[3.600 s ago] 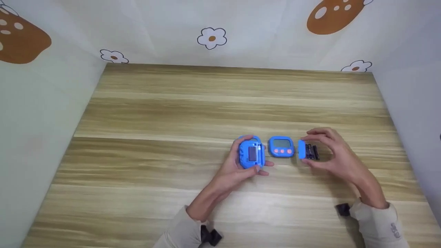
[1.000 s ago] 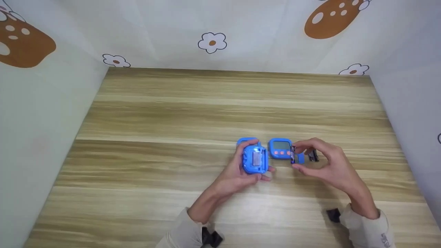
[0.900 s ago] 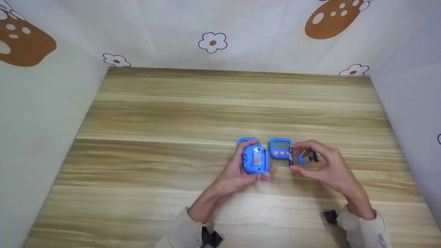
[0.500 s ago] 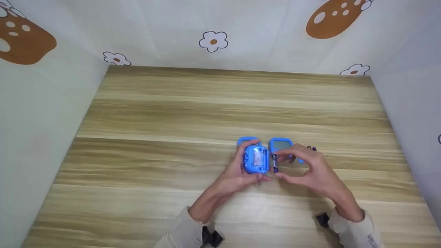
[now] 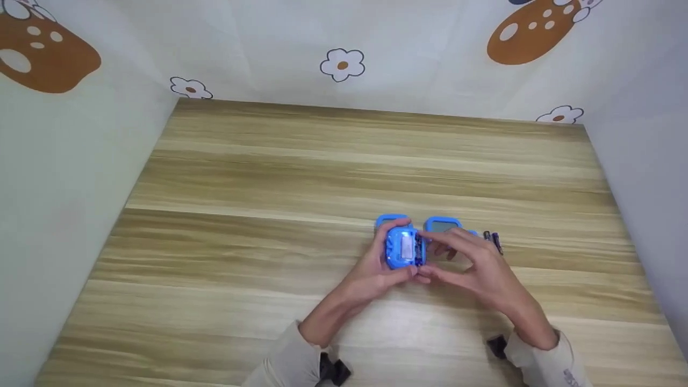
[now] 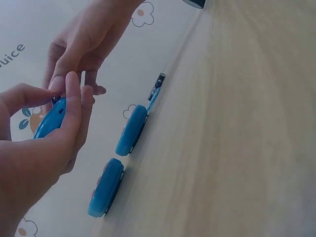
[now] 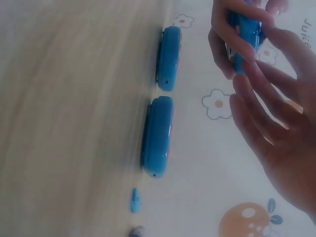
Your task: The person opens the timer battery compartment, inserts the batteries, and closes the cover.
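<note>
My left hand (image 5: 371, 274) grips a blue digital timer (image 5: 396, 248) back side up, with its battery slot uncovered on the right. A slim dark battery (image 5: 418, 250) lies along this slot. Index finger and thumb of my right hand (image 5: 478, 263) pinch the battery's two ends, right at the timer's edge. Both hands are raised over the table, as the left wrist view shows. Below them, a second blue timer (image 7: 169, 59) and a third timer (image 7: 159, 138) rest on the tabletop. My hands partly cover both in the head view.
Several loose batteries (image 5: 493, 242) lie right of the timers on the wood-grain table (image 5: 269, 172). A small blue battery cover (image 7: 136, 201) sits between them and the nearest timer. Pale walls (image 5: 258, 54) with printed flowers border the table.
My right hand picked up a battery from the right and carried it left to the slot of the timer. My left hand kept the timer and drew it slightly nearer.
</note>
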Tool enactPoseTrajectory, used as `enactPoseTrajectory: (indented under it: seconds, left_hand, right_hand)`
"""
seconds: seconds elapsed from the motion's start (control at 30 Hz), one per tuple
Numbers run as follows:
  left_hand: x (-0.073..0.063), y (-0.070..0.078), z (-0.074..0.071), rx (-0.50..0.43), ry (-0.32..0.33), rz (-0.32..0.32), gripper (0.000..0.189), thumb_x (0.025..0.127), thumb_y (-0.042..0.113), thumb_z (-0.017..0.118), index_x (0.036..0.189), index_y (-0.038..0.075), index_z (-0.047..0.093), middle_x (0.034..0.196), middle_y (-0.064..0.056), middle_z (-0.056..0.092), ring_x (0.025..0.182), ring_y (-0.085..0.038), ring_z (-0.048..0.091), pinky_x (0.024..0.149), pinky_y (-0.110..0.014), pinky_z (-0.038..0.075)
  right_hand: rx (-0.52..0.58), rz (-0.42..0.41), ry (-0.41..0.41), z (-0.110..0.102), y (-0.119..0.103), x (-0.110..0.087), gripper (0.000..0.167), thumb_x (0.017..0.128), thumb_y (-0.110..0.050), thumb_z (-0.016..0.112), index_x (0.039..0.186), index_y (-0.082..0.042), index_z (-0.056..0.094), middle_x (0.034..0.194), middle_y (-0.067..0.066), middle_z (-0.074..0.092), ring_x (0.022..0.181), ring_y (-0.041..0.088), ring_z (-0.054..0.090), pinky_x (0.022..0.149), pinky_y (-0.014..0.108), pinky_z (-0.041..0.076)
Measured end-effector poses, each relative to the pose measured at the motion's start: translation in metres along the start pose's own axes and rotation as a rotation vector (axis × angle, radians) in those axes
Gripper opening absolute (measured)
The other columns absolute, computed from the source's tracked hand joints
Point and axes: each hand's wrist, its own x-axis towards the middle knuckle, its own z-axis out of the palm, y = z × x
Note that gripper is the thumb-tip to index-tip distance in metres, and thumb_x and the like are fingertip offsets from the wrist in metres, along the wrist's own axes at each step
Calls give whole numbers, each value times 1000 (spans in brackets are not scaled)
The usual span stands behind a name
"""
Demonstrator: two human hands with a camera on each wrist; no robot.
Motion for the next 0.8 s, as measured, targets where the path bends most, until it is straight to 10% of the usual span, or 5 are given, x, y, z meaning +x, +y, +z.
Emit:
enactPoseTrajectory:
  seconds: [0.23,0.5,0.8]
  left_hand:
    - [1,-1,1,19,19,6,75,89,-18,53,150,8,19,142,-23,32,111,-44,57,89,-64,47]
    - [2,-5,0,102,34,58,68,92,-12,57,148,6,23,136,-23,38,104,-37,60,75,-58,55]
    - [3,-9,2,136,178,82,65,87,-12,62,143,7,34,128,-22,41,89,-30,58,51,-29,53]
  right_hand:
    - [144,162,-35,2,4,-4,55,80,-10,82,131,-10,62,100,-2,71,84,19,69,67,36,58]
    - [125,95,-24,6,0,-3,53,83,-10,79,133,-10,61,96,-4,73,80,13,69,66,29,58]
    - [162,192,2,15,-4,-1,55,84,-8,78,134,-15,58,97,-6,72,82,13,68,64,31,57]
